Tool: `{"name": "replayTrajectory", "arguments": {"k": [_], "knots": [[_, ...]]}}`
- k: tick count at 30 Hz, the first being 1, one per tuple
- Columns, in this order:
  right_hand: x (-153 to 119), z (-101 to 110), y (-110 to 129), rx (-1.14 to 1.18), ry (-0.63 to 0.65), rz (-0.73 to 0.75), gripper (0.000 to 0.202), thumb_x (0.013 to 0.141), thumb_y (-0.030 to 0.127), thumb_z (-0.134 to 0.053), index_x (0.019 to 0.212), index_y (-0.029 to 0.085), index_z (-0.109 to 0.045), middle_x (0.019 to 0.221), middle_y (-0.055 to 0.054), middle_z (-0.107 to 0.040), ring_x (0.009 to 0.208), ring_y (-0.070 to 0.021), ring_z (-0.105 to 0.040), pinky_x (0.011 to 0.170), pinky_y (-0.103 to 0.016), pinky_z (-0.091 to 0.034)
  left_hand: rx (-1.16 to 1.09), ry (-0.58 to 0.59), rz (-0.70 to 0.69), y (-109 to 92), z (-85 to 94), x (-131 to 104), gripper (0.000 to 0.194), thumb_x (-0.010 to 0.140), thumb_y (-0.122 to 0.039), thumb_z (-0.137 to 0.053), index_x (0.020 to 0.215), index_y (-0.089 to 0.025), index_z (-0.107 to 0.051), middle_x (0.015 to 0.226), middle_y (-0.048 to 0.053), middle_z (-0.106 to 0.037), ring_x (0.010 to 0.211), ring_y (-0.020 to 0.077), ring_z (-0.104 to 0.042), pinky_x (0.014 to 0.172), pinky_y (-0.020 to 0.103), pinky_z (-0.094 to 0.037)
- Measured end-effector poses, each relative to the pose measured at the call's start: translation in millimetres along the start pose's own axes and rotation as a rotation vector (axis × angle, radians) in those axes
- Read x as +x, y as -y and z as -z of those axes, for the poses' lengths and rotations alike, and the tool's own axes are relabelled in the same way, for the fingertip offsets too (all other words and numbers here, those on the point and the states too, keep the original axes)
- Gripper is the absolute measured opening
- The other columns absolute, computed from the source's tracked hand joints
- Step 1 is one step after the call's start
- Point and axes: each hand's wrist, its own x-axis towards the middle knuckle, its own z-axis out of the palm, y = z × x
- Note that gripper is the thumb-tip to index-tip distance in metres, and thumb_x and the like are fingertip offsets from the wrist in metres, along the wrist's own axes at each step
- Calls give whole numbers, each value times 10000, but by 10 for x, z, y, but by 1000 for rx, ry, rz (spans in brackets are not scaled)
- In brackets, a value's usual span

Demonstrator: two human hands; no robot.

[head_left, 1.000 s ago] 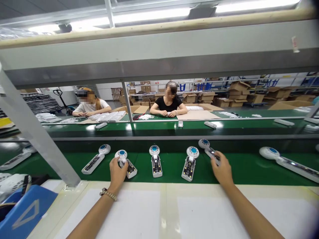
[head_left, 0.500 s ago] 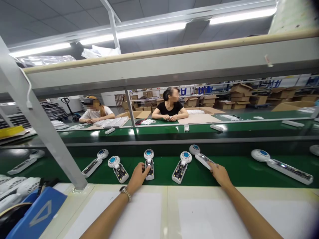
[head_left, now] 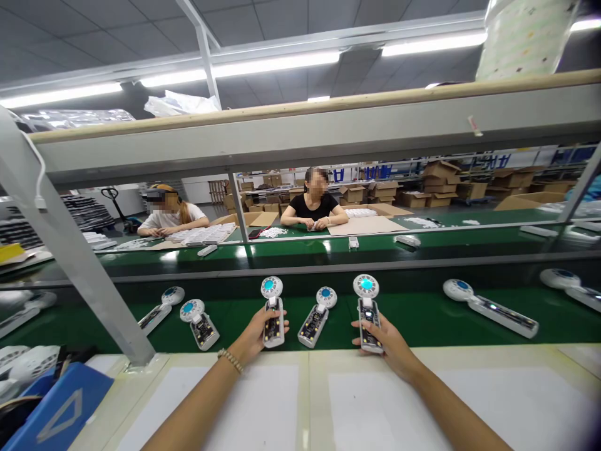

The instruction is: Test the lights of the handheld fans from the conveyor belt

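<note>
My left hand [head_left: 257, 332] is closed around the open housing of a white round-headed handheld device [head_left: 272, 288], whose circuit board is exposed. My right hand [head_left: 390, 343] grips a second such device [head_left: 366, 286], its thumb over the board and its blue centre glowing brightly. Both devices are held with their heads pointing away from me. Between my hands, another round-headed device [head_left: 313, 324] lies slanted on the green belt [head_left: 413, 326]. Left of my left hand rests one more device [head_left: 205, 331], also with its board showing.
Further devices lie on the belt at the far left and right, including a long one [head_left: 504, 313]. A metal post [head_left: 89, 250] and a blue bin [head_left: 70, 401] stand at my left. White sheets [head_left: 253, 407] cover the near table. Two people sit across the line.
My right hand has drawn its device nearer and turned it upright, and its centre now glows brighter. My left hand has closed around its device. The view has shifted slightly.
</note>
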Motion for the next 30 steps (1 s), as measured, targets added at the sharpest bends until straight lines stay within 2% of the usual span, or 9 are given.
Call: {"name": "replayTrajectory", "arguments": {"k": [2, 5, 8, 10, 14, 17, 22, 26, 30], "knots": [[-4, -35, -5, -2, 9, 2, 375, 748, 419, -624, 1033, 225, -478, 1011, -68, -632, 692, -226, -667, 605, -372, -539, -72, 109, -25, 83, -104, -153, 316, 696, -222, -650, 954, -199, -468, 1012, 55, -618, 732, 169, -647, 699, 346, -535], [-3, -68, -61, 52, 23, -49, 341, 775, 373, -601, 1053, 219, -480, 1036, -70, -641, 774, -227, -668, 702, -367, -525, -169, 295, 4, 231, -256, -307, 336, 704, -220, -630, 977, -200, -435, 1087, 92, -586, 705, 192, -648, 617, 355, -535], [-29, -132, -152, 26, 19, -107, 378, 762, 326, -611, 1081, 187, -463, 868, -69, -694, 755, -219, -668, 699, -339, -509, -248, 389, 47, 340, -346, -380, 342, 690, -162, -593, 994, -184, -436, 1097, 112, -574, 708, 194, -639, 592, 342, -525], [-69, -198, -201, -8, 38, -120, 461, 747, 337, -625, 1130, 177, -425, 768, -55, -703, 681, -207, -664, 653, -325, -502, -283, 406, 47, 384, -364, -405, 379, 676, -121, -573, 1024, -181, -436, 1095, 115, -571, 737, 196, -633, 621, 348, -522], [-147, -317, -258, 0, 116, -149, 663, 710, 393, -659, 1249, 182, -335, 753, -40, -696, 650, -193, -649, 647, -319, -491, -274, 416, 67, 445, -364, -430, 465, 630, -58, -598, 1041, -189, -423, 1125, 118, -540, 826, 228, -624, 717, 420, -511], [-166, -366, -301, -28, 100, -166, 744, 678, 440, -675, 1279, 179, -321, 722, -39, -685, 632, -205, -643, 627, -330, -486, -236, 412, 68, 468, -372, -438, 483, 619, -79, -648, 1028, -192, -418, 1157, 132, -513, 846, 247, -622, 729, 448, -504], [-188, -419, -331, 5, 72, -148, 769, 636, 439, -706, 1260, 182, -336, 758, -43, -682, 685, -218, -643, 686, -359, -486, -179, 367, 47, 429, -388, -470, 490, 632, -128, -673, 1042, -219, -423, 1188, 120, -486, 827, 221, -619, 711, 416, -513], [-230, -430, -280, -16, 115, -185, 741, 684, 449, -666, 1269, 186, -294, 748, -41, -685, 670, -202, -640, 643, -318, -468, -151, 356, 54, 404, -397, -488, 476, 635, -138, -675, 1034, -225, -428, 1167, 106, -499, 830, 223, -617, 683, 396, -518], [-240, -413, -276, -34, 149, -153, 728, 693, 450, -657, 1260, 186, -284, 756, -44, -681, 672, -203, -634, 638, -320, -459, -146, 358, 42, 416, -397, -481, 441, 627, -158, -685, 999, -215, -455, 1140, 100, -515, 821, 221, -616, 681, 390, -515]]}}
